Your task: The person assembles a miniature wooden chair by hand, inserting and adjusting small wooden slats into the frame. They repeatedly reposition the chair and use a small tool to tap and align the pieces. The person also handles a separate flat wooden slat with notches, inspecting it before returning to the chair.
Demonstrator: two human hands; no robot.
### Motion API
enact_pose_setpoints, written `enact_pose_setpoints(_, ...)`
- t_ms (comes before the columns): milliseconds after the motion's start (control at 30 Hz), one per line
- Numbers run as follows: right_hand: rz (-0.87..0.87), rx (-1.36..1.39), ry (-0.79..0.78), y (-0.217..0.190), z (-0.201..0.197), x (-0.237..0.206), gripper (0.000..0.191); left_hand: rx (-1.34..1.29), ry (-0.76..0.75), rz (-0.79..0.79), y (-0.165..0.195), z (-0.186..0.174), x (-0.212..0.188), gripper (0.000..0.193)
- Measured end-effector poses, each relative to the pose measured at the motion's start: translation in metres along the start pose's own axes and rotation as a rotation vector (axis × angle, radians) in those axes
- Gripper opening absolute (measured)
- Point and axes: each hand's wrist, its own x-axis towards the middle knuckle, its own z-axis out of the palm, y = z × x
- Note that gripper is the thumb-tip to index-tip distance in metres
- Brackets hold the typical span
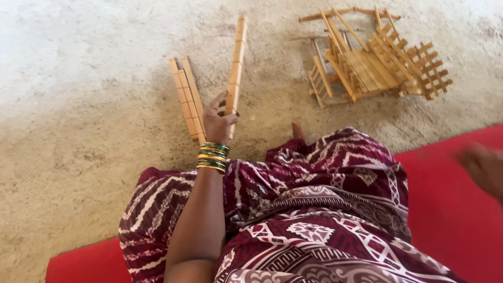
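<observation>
The left hand (219, 121), green and gold bangles (212, 157) stacked at the wrist, closes thumb and fingers around the lower end of a long notched bamboo strip (235, 68) just left of the frame's centre. The strip rises from the grip toward the top edge, its far end resting on or just above the ground; which cannot be told. Just to its left a short bundle of similar strips (186, 97) lies flat, close beside the hand. The right hand (484, 166) shows only as a blur at the right edge, and whether it is open or closed cannot be told.

Held by one end alone, the strip looks likely to swing or slip, and a sideways sweep could knock the bundle out of line. Its slender, jointed build suggests it might crack if pressed hard against the ground.

In the upper right, well apart, a small bamboo chair frame (374, 60) lies on its side. The surface is rough, sandy concrete (78, 105), pale in the upper left. The person sits in a maroon patterned garment (325, 209) on a red mat (456, 209) along the bottom.
</observation>
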Motion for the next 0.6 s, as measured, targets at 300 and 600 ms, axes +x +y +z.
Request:
enact_pose_setpoints(300,-0.376,0.856,0.314,-0.368,0.031,0.213,0.019,-0.242,-0.125,-0.264,-0.014,0.014,0.023,0.057)
enact_pose_setpoints(600,-0.849,0.454,0.652,-0.428,0.1,0.258,0.011,-0.203,-0.152,-0.417,-0.026,0.031,0.042,0.049)
